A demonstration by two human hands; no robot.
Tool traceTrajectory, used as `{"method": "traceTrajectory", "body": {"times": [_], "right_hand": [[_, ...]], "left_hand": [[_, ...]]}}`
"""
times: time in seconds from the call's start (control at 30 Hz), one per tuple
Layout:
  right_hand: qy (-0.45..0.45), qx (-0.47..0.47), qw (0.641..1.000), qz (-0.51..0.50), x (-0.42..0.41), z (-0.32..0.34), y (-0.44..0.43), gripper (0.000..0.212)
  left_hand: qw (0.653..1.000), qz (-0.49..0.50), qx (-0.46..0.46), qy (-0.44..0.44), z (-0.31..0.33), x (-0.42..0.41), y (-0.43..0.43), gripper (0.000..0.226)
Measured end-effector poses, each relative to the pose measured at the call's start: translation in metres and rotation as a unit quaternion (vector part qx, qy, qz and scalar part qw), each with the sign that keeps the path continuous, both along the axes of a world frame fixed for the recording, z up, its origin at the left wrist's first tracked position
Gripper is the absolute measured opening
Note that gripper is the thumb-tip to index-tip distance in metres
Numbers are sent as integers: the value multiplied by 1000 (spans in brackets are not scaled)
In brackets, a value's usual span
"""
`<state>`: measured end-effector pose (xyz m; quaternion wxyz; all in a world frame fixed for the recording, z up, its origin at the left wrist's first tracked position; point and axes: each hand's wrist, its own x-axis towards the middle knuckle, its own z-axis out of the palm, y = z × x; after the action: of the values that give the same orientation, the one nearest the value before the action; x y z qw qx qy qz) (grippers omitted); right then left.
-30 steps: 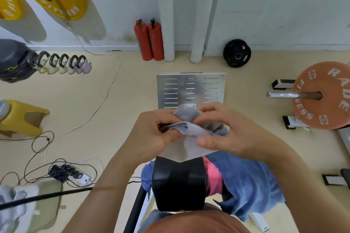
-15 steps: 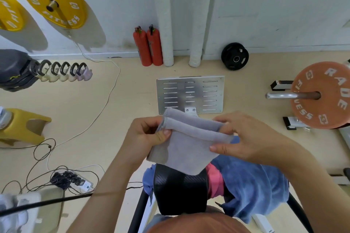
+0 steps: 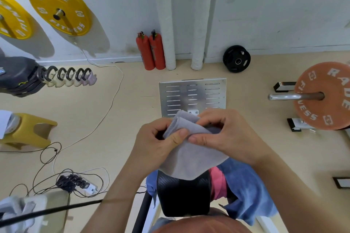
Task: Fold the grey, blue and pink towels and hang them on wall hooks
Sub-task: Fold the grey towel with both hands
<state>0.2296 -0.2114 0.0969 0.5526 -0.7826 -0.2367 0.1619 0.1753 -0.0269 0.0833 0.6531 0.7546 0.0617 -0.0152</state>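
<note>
Between my two hands, just above the black padded desk (image 3: 183,196), I held the grey towel (image 3: 191,159) by its folded top edge. My left hand (image 3: 157,147) pinched the left end of that edge, thumb on top and fingers curled underneath. My right hand (image 3: 229,138) pinched the same edge right beside it, so the thumbs nearly touched and both hands were clamped on the cloth, close together. I judged that I held it this way to line up the layers and stop the fold slipping open while the rest hung free. The towel looked soft and plain grey, doubled at the top, where two rounded layers showed just beyond my left fingers. Its loose lower part draped down to a curved edge over the desk. Below my right wrist the blue towel (image 3: 246,193) lay crumpled over the desk's side, with the pink towel (image 3: 217,183) tucked between it and the pad, both unfolded as far as I could tell. No wall hooks showed, so hanging seemed a later step.
</note>
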Motion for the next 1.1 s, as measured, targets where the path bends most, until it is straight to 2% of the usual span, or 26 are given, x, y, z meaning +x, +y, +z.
{"method": "traceTrajectory", "body": {"times": [0.07,0.2,0.33,0.37,0.47,0.5,0.6,0.73,0.9,1.0,1.07,1.1], "right_hand": [[-13,14,1000,-22,-2,-2,0,15],[-44,-8,998,-39,-3,1,-3,15],[-177,-82,980,-23,-8,8,-4,15],[-197,-94,976,-17,-10,9,-5,14],[-232,-115,966,7,-17,16,-5,11],[-236,-113,965,14,-19,18,-5,10],[-220,-116,968,24,-23,30,-7,17],[-186,-214,959,15,-32,41,-22,32],[-102,-136,984,-54,-62,63,-28,50],[-69,-58,993,-80,-89,77,-10,40],[-55,4,989,-135,-105,80,0,18],[-53,22,985,-165,-112,81,2,20]], "left_hand": [[999,27,31,-24,2,1,-5,7],[995,43,57,-68,5,1,-6,18],[998,34,-2,-48,11,3,-6,10],[999,20,-30,-38,12,4,-5,14],[991,-51,-121,-6,14,3,2,53],[991,-68,-118,-6,16,3,4,53],[995,-58,-57,-55,26,-1,3,31],[987,28,-126,-98,38,-12,14,15],[988,34,-69,-132,48,-39,29,11],[990,63,11,-126,48,-56,31,22],[987,77,34,-134,54,-67,32,22],[987,74,31,-139,60,-71,33,21]]}}
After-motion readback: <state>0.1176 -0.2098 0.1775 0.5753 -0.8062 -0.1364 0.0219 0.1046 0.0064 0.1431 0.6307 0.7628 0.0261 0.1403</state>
